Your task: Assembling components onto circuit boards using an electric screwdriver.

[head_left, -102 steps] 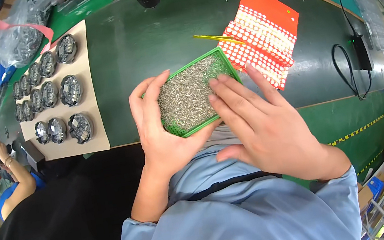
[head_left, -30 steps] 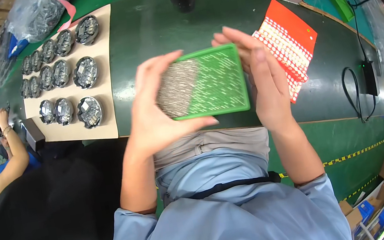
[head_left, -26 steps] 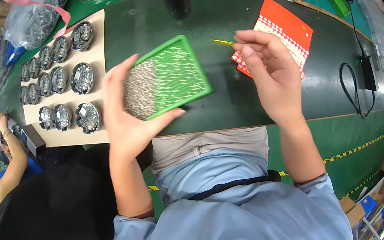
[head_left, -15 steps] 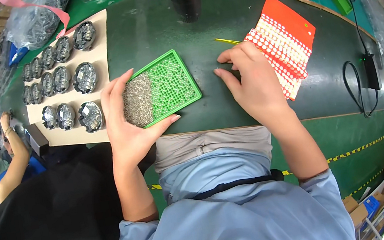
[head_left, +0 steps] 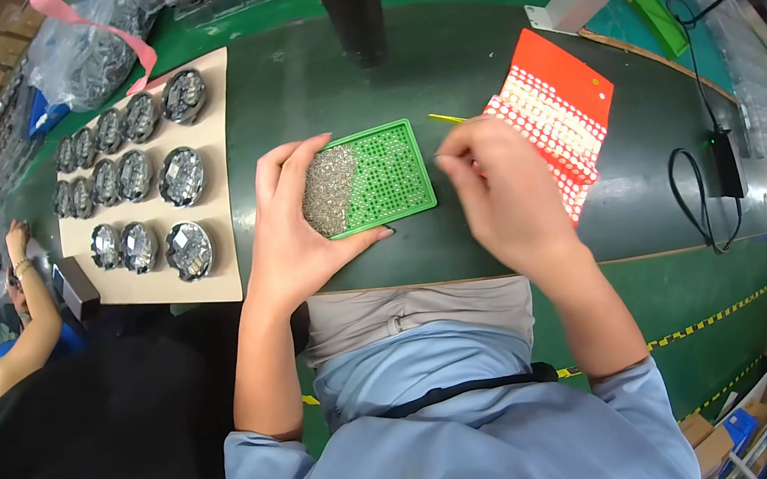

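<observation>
My left hand [head_left: 285, 225] is closed around the left end of a shallow green tray [head_left: 428, 166], thumb along its near edge and fingers at its far edge. Small silver metal pieces [head_left: 328, 193] are heaped over the tray's left part. Rows of holes fill the rest, many with bright specks in them. To the right, apart from the tray, is my right hand [head_left: 517, 187], with thumb and forefinger brought together; whatever is between them is too small to make out. Just beyond its fingers a thin yellow pointed tool [head_left: 445, 117] shows, partly hidden behind the hand.
A red-orange sheet [head_left: 564, 77] with white dots lies right of my right hand. Round dark assemblies [head_left: 181, 176] stand in rows on a beige board [head_left: 221, 206] at left. A dark post [head_left: 351, 12] rises at the back. A black adapter [head_left: 726, 164] with cable lies far right.
The whole view has shifted. My left hand has moved right with the tray, which has turned to lie straighter. My right thumb and forefinger have drawn together; the yellow tool stays near the sheet.
</observation>
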{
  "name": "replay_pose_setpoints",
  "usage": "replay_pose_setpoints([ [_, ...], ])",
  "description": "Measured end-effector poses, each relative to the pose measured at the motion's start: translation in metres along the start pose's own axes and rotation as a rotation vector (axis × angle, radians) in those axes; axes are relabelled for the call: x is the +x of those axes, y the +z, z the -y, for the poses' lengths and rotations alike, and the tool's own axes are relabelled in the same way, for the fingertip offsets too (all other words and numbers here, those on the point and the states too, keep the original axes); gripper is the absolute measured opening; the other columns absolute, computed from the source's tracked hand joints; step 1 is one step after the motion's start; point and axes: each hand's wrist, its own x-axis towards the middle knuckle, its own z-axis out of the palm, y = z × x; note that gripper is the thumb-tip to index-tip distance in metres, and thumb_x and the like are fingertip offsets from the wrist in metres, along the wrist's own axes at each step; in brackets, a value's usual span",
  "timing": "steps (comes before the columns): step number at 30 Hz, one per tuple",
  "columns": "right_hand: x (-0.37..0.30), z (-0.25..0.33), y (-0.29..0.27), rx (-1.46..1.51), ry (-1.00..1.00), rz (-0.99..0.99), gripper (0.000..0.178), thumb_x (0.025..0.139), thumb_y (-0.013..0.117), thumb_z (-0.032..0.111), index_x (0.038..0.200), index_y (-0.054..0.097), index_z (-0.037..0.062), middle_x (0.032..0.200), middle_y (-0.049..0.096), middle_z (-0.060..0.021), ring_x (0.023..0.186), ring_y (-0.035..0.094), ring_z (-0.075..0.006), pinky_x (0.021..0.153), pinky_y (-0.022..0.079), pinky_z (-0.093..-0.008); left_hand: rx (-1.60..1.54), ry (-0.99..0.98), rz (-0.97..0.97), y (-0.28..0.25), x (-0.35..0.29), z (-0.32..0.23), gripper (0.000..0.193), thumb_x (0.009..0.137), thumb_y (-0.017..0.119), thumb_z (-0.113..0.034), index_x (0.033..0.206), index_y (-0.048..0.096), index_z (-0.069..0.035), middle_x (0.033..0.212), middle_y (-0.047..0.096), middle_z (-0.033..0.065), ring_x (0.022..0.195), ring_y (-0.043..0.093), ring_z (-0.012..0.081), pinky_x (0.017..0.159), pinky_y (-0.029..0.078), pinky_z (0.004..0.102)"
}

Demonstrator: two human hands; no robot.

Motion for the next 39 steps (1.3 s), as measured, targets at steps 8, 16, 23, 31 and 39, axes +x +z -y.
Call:
replay_pose_setpoints([
  [8,0.019,0.009,0.040,0.005,-0.268,0.082,0.019,0.077,0.068,0.005,0.093,0.058,0.0015,0.096,0.061,-0.0143,0.096,0.062,-0.0341,0.084,0.052,-0.0452,-0.005,0.034,0.033,0.010,0.018,0.001,0.091,0.058,0.098,-0.020,0.139,0.057,-0.009,0.135,0.052,0.0143,0.125,0.055,0.0348,0.104,0.050,0.0436],
  [16,-0.001,-0.026,-0.038,-0.310,-0.007,-0.244,0.024,0.088,0.074,0.011,0.109,0.068,0.0010,0.114,0.067,-0.0139,0.112,0.062,-0.0335,0.097,0.050,-0.0430,0.041,0.013,0.051,0.005,0.026,0.001,0.096,0.055,0.099,-0.021,0.140,0.057,-0.008,0.137,0.053,0.0131,0.130,0.051,0.0351,0.110,0.047,0.0445],
  [23,-0.054,-0.084,-0.085,-0.479,0.158,-0.084,0.035,0.092,0.070,0.011,0.126,0.065,0.0020,0.139,0.061,-0.0161,0.134,0.055,-0.0370,0.112,0.043,-0.0481,0.069,0.058,0.089,0.003,0.041,0.003,0.097,0.057,0.098,-0.021,0.143,0.055,-0.007,0.146,0.052,0.0130,0.135,0.052,0.0333,0.113,0.044,0.0431],
  [31,-0.054,-0.116,-0.137,-0.530,0.184,0.015,0.039,0.090,0.069,0.003,0.129,0.065,0.0031,0.140,0.062,-0.0168,0.137,0.052,-0.0376,0.115,0.040,-0.0465,0.038,0.082,0.102,0.014,0.054,0.013,0.099,0.059,0.097,-0.027,0.145,0.053,-0.005,0.152,0.047,0.0179,0.145,0.040,0.0384,0.119,0.038,0.0475],
  [39,-0.020,-0.038,-0.110,-0.310,0.115,0.119,0.040,0.093,0.066,0.002,0.133,0.062,0.0030,0.145,0.057,-0.0157,0.140,0.050,-0.0355,0.115,0.040,-0.0435,-0.061,0.212,0.005,0.028,0.060,0.019,0.098,0.061,0.097,-0.030,0.144,0.053,-0.003,0.154,0.046,0.0208,0.147,0.038,0.0410,0.121,0.035,0.0483],
])
